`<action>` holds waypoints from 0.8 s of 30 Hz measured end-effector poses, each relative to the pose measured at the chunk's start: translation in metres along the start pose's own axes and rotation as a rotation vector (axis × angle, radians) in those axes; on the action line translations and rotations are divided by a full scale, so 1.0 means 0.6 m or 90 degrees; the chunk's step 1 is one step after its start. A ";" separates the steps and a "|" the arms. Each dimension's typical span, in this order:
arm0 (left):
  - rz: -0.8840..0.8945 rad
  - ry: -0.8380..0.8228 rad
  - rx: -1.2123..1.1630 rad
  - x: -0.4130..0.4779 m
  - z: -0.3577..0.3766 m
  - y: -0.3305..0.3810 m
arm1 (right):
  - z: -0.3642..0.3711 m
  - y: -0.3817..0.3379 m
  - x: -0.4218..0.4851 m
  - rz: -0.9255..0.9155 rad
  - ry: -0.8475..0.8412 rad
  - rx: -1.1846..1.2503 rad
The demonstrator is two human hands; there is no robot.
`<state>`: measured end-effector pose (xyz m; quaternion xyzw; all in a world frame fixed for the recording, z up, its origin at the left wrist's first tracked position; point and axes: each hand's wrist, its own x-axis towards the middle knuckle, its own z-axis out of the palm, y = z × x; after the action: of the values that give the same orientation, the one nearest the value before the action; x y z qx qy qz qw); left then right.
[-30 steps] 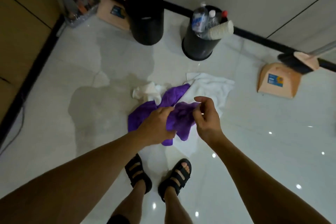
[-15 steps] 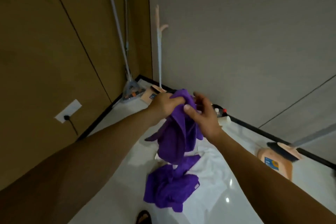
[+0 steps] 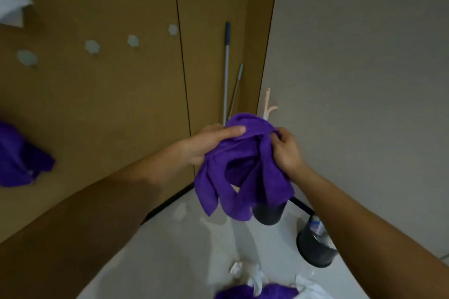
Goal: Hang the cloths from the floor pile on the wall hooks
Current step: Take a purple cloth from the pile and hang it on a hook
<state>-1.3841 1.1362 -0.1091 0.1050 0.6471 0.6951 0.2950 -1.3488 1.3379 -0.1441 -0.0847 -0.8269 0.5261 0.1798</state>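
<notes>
Now: cloth (image 3: pixel 243 177) held mid-air, drooping long-axis down, L hand (image 3: pixel 209 141) gripping top fold w/ forefinger straight over it, R hand (image 3: pixel 284 150) curled tight on edge; free hooks (image 3: pixel 133 40) up-left on wall (image 3: pixel 97 104), nearer L.

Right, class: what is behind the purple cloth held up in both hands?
Two metal poles and a peach handle rise above the purple cloth; a black bin shows below it. Their lower parts and the bin's top are covered.
</notes>
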 end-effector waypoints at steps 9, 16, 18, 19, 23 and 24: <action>-0.075 0.067 0.157 -0.134 -0.004 0.028 | -0.001 -0.110 0.007 -0.155 -0.419 -0.102; 0.021 0.115 -0.198 -0.254 -0.029 0.023 | 0.071 -0.153 -0.030 -0.158 -0.183 -0.307; 0.074 0.153 -0.273 -0.283 -0.033 0.030 | 0.093 -0.166 -0.068 -0.026 -0.313 -0.255; 0.098 0.173 -0.299 -0.297 -0.037 0.035 | 0.104 -0.172 -0.090 0.063 -0.396 -0.189; 0.150 0.283 -0.336 -0.347 -0.056 0.051 | 0.139 -0.177 -0.146 0.242 -0.707 -0.058; 0.155 0.313 -0.337 -0.357 -0.062 0.051 | 0.146 -0.178 -0.151 0.276 -0.777 -0.004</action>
<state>-1.2398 0.9884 -0.0344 -0.0682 0.4797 0.8725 0.0631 -1.2942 1.1882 -0.1003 0.0640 -0.7461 0.5016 -0.4331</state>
